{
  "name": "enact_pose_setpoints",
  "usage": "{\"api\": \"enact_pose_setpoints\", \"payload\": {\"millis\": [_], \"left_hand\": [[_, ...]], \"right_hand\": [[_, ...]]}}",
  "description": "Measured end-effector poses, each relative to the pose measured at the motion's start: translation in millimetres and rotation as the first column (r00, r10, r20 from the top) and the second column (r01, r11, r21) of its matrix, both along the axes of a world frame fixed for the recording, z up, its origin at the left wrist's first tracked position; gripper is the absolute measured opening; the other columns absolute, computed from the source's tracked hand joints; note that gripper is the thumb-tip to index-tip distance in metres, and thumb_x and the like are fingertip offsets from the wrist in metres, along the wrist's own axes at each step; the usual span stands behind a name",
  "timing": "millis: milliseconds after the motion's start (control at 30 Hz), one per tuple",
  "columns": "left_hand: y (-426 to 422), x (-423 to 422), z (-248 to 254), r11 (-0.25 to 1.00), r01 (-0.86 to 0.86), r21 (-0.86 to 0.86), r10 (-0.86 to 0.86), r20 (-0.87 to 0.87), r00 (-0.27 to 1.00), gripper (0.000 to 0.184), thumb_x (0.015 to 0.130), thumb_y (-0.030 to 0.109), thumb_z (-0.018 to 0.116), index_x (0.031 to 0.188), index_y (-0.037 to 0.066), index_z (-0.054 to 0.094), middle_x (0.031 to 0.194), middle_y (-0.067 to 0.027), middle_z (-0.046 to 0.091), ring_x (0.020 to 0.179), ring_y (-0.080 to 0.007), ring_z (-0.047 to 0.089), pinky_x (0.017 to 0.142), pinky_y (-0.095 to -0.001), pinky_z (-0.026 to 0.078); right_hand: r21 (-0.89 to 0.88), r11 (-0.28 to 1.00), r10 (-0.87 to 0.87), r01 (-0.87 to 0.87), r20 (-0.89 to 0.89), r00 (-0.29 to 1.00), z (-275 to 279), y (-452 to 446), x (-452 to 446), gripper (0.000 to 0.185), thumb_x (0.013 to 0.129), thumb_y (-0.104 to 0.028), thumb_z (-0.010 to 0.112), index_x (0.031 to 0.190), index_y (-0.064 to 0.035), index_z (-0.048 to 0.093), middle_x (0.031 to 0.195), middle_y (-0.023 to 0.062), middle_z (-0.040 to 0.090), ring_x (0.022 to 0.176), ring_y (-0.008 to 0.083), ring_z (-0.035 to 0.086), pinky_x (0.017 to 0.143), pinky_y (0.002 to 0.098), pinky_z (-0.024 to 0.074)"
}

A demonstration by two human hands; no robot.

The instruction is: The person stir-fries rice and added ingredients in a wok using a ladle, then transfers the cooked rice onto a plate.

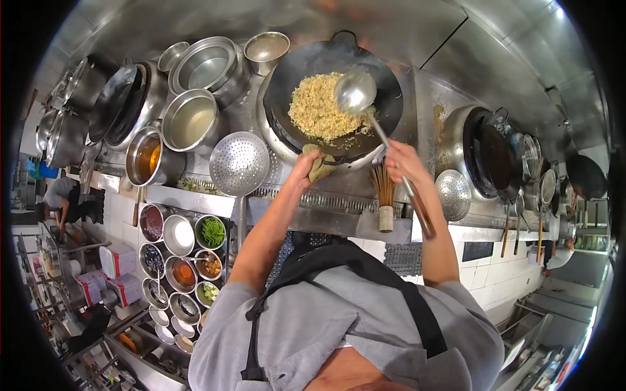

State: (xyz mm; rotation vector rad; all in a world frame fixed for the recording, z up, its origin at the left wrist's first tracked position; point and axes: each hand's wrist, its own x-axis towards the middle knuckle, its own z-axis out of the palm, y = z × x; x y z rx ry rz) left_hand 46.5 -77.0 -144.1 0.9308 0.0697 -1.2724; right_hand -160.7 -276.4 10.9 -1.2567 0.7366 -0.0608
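Note:
Fried rice lies heaped in a dark wok on the burner in front of me. My left hand is closed around a folded greenish cloth at the wok's near rim; the rim under the cloth is hidden. My right hand grips the long handle of a metal ladle. Its round bowl is over the right side of the rice; whether it touches the grains I cannot tell. Below the right hand, a bamboo wok brush stands against the stove front.
A perforated skimmer and pots, including one of clear liquid and one of oil, stand left. Ingredient bowls sit below them. Another wok and a second skimmer are right. A person bends at far left.

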Motion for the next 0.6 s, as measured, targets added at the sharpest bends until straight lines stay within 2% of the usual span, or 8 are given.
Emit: {"api": "enact_pose_setpoints", "payload": {"millis": [67,133,200,300,400,467,533,600], "left_hand": [[1,1,-5,0.999,0.033,-0.019,-0.033,0.010,0.999,0.030,0.089,0.014,0.059,0.116,0.001,0.056,0.105,-0.0176,0.069,0.084,-0.0320,0.071,0.063,-0.0417,0.060],[-3,2,-6,1.000,0.013,-0.011,-0.013,0.007,1.000,0.030,0.088,0.014,0.060,0.115,0.001,0.057,0.104,-0.0173,0.069,0.083,-0.0316,0.071,0.063,-0.0412,0.060],[4,-4,-4,1.000,-0.002,0.012,0.002,-0.005,1.000,0.029,0.088,0.014,0.060,0.114,0.001,0.057,0.103,-0.0171,0.069,0.082,-0.0311,0.071,0.064,-0.0407,0.061],[1,-2,14,1.000,-0.020,0.020,0.021,-0.011,1.000,0.028,0.086,0.013,0.062,0.110,0.000,0.059,0.100,-0.0167,0.068,0.080,-0.0302,0.071,0.062,-0.0406,0.061],[3,-8,6,0.999,-0.045,0.019,0.046,-0.034,0.998,0.026,0.083,0.011,0.065,0.107,0.001,0.059,0.096,-0.0157,0.068,0.076,-0.0296,0.070,0.059,-0.0414,0.060],[0,-5,10,0.999,-0.051,-0.014,0.051,-0.015,0.999,0.027,0.082,0.011,0.065,0.107,0.002,0.059,0.096,-0.0154,0.068,0.076,-0.0296,0.070,0.060,-0.0412,0.061],[5,-7,14,0.999,-0.047,-0.012,0.047,-0.014,0.999,0.029,0.085,0.011,0.062,0.112,-0.001,0.058,0.099,-0.0166,0.068,0.081,-0.0298,0.071,0.069,-0.0420,0.063],[4,-9,18,0.997,-0.066,-0.026,0.066,-0.002,0.998,0.029,0.085,0.011,0.062,0.111,-0.001,0.058,0.098,-0.0165,0.068,0.081,-0.0299,0.071,0.069,-0.0422,0.063]], "right_hand": [[0.091,0.996,-0.016,0.025,-0.102,0.995,-51,-16,26,0.039,0.103,-0.014,0.051,0.139,-0.0006,0.048,0.064,-0.0015,0.046,0.041,0.0068,0.041,0.033,0.0263,0.0360],[-0.325,0.936,0.058,-0.136,-0.238,0.969,-30,-2,59,0.040,0.103,-0.013,0.051,0.140,-0.0006,0.047,0.064,0.0000,0.047,0.041,0.0072,0.041,0.034,0.0284,0.0371],[-0.612,0.764,0.078,-0.205,-0.228,0.971,-1,23,67,0.020,0.101,-0.014,0.052,0.116,-0.0016,0.056,0.067,0.0020,0.048,0.041,0.0092,0.041,0.035,0.0295,0.0367],[-0.146,0.983,0.108,-0.110,-0.024,0.994,5,39,59,0.026,0.102,-0.015,0.051,0.124,-0.0014,0.053,0.067,0.0028,0.050,0.040,0.0099,0.042,0.035,0.0299,0.0370],[0.195,0.968,0.168,-0.155,-0.051,0.984,-48,14,80,0.034,0.103,-0.015,0.049,0.134,-0.0012,0.049,0.068,0.0028,0.050,0.040,0.0107,0.042,0.035,0.0297,0.0371],[-0.121,0.988,0.083,-0.099,-0.135,0.987,-41,13,87,0.034,0.103,-0.015,0.050,0.134,-0.0024,0.051,0.068,0.0029,0.051,0.041,0.0107,0.043,0.036,0.0304,0.0379],[-0.567,0.805,0.047,-0.176,-0.234,0.971,-31,19,83,0.032,0.103,-0.015,0.052,0.133,-0.0035,0.054,0.068,0.0030,0.051,0.042,0.0105,0.044,0.036,0.0304,0.0378],[-0.359,0.930,0.045,-0.076,-0.093,0.995,-30,15,63,0.018,0.102,-0.016,0.054,0.113,-0.0026,0.059,0.067,0.0042,0.053,0.042,0.0107,0.044,0.037,0.0303,0.0376]]}}
